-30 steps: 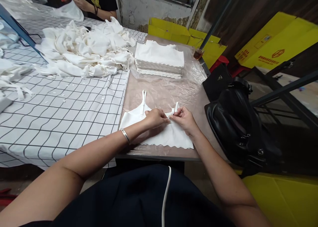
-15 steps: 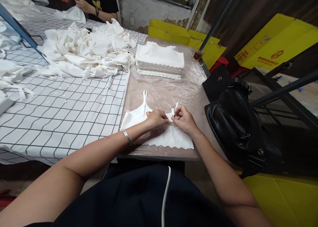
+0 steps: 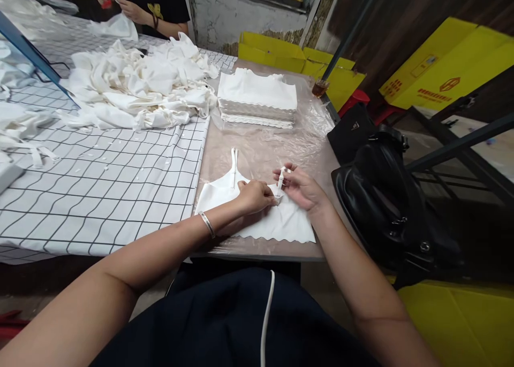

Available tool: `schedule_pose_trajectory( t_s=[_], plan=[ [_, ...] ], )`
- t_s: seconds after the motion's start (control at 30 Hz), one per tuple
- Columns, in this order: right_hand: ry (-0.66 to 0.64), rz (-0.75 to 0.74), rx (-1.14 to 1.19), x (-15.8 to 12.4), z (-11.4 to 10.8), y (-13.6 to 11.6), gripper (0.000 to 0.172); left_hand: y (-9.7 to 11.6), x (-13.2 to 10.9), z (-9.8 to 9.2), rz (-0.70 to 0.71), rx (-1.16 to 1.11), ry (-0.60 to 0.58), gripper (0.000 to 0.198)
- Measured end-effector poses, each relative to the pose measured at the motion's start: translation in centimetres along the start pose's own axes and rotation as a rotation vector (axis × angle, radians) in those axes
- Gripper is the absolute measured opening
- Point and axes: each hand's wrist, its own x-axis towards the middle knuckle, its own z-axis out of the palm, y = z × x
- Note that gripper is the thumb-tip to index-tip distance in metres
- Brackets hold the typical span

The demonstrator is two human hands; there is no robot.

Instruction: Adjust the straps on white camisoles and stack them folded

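Observation:
A white camisole [image 3: 265, 226] with a wavy hem lies flat in front of me, its left shoulder strap [image 3: 234, 162] stretched out away from me. My left hand [image 3: 257, 197] rests on it, fingers pinched on the fabric at the base of the right strap. With its fingers around the right shoulder strap [image 3: 281, 178], my right hand [image 3: 301, 186] holds that strap raised a little. The palm of this hand is partly turned up.
Behind the camisole stands a neat stack of white garments [image 3: 257, 94]. A loose heap of white garments [image 3: 136, 83] covers the checked cloth [image 3: 152, 180]. Black bags [image 3: 385, 196] sit at right, below a dark metal post [image 3: 353, 30]. Across the table, a person's hands [image 3: 132, 9] work on white fabric.
My right hand has shifted slightly right and turned its palm upward, its fingers loosening from a pinch at the strap's base to higher on the strap. My left hand stays nearly in place.

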Motion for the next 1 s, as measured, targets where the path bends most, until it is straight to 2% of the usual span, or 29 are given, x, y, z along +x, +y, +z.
schedule_pose_trajectory(
  t_s=[0.13, 0.23, 0.3, 0.37, 0.43, 0.5, 0.53, 0.6, 0.67, 0.77, 0.87, 1.0],
  plan=[
    [0.158, -0.108, 0.021, 2.5, -1.6, -2.2, 0.036, 0.4, 0.1, -0.5, 0.030, 0.153, -0.046, 0.018],
    [0.291, -0.173, -0.117, 4.4, -2.3, -3.5, 0.032, 0.6, 0.4, -0.5, 0.081, 0.290, -0.042, 0.019],
    [0.325, -0.178, -0.198, 5.6, -2.1, -3.9, 0.032, 0.7, 0.6, -0.2, 0.117, 0.335, -0.028, 0.022],
    [0.326, -0.151, -0.266, 6.8, -1.3, -4.1, 0.034, 0.7, 0.6, 0.2, 0.142, 0.370, 0.018, 0.030],
    [0.310, -0.068, -0.381, 7.7, -0.7, -4.3, 0.036, 0.4, 0.1, 0.3, 0.163, 0.406, 0.114, 0.046],
    [0.333, 0.022, -0.616, 7.7, -0.7, -4.7, 0.030, -0.5, -1.4, -0.4, 0.168, 0.415, 0.214, 0.057],
    [0.372, 0.022, -0.771, 7.3, -1.0, -4.9, 0.025, -1.3, -2.5, -1.0, 0.154, 0.402, 0.256, 0.056],
    [0.485, -0.088, -1.089, 5.3, -2.2, -5.0, 0.017, -3.4, -5.5, -2.7, 0.061, 0.350, 0.323, 0.045],
    [0.526, -0.196, -1.306, 2.0, -3.6, -4.5, 0.028, -5.7, -8.7, -4.3, -0.123, 0.291, 0.375, 0.034],
    [0.375, -0.083, -1.406, -3.3, -5.0, -2.2, 0.036, -8.2, -12.4, -5.3, -0.347, 0.270, 0.375, 0.029],
    [0.376, -0.080, -1.415, -6.6, -5.4, 0.3, 0.023, -8.4, -13.3, -4.7, -0.397, 0.341, 0.378, 0.030],
    [0.504, -0.156, -1.297, -7.3, -5.9, 1.5, 0.015, -6.9, -12.4, -3.4, -0.389, 0.470, 0.404, 0.039]
  ],
)
